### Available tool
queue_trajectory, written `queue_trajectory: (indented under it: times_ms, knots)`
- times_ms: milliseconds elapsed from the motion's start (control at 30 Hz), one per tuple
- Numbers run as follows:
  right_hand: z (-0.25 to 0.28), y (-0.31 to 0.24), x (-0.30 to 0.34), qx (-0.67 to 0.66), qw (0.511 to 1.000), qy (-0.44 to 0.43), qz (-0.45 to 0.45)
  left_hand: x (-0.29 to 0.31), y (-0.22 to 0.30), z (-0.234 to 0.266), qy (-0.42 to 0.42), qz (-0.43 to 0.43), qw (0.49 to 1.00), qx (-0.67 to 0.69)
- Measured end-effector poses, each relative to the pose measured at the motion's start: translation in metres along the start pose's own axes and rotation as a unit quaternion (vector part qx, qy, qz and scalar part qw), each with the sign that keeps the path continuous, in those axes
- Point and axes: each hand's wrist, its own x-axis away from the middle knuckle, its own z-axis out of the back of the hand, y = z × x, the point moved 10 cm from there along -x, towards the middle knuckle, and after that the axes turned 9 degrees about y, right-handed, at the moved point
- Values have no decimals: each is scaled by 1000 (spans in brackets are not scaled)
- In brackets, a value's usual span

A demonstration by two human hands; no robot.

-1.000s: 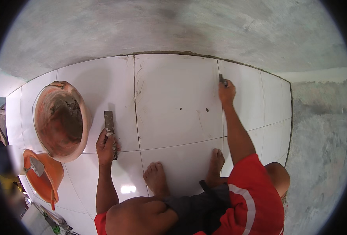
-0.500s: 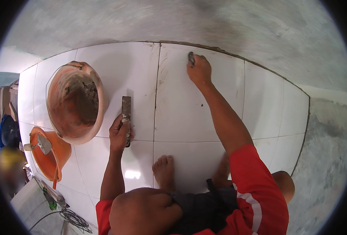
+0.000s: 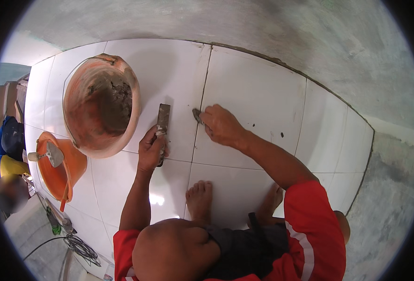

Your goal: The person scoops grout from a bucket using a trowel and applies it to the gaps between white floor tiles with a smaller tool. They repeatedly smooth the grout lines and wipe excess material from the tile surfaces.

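Observation:
My left hand (image 3: 150, 149) is closed around the handle of a narrow, mortar-caked trowel (image 3: 163, 114), its rectangular blade pointing away from me above the white floor tiles (image 3: 249, 103). In my right hand (image 3: 222, 124) the fingers pinch a small dark wad (image 3: 197, 115), which could be a rag or a sponge. That wad is at the long joint between two tiles. Left of the trowel stands a large mud-stained bucket (image 3: 135, 100) with grey mortar (image 3: 118, 96) inside.
A smaller orange bucket (image 3: 78, 157) with a trowel (image 3: 54, 154) across it stands at the left. Coiled black cable (image 3: 81, 248) lies lower left. Another person (image 3: 13, 164) is at the far left edge. A grey plastered wall (image 3: 244, 23) bounds the tiles; dark crumbs (image 3: 282, 135) dot them.
My right hand has come back from near the wall, toward me and leftward, to the tile joint with the dark wad. The left hand still holds the trowel. The whole view has shifted slightly.

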Motion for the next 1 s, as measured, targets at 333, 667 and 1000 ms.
queue_trajectory:
  times_ms: [333, 667, 1000]
  knots:
    - [101, 136, -79, 120, 937, 287, -159, -2, 1, -4, -14, 1, 1000, 1]
    - [50, 88, -117, 154, 986, 47, -35, 0, 2, 1, -14, -18, 1000, 6]
    - [-24, -51, 83, -69, 997, 16, -28, -5, -7, 0, -27, -38, 999, 1]
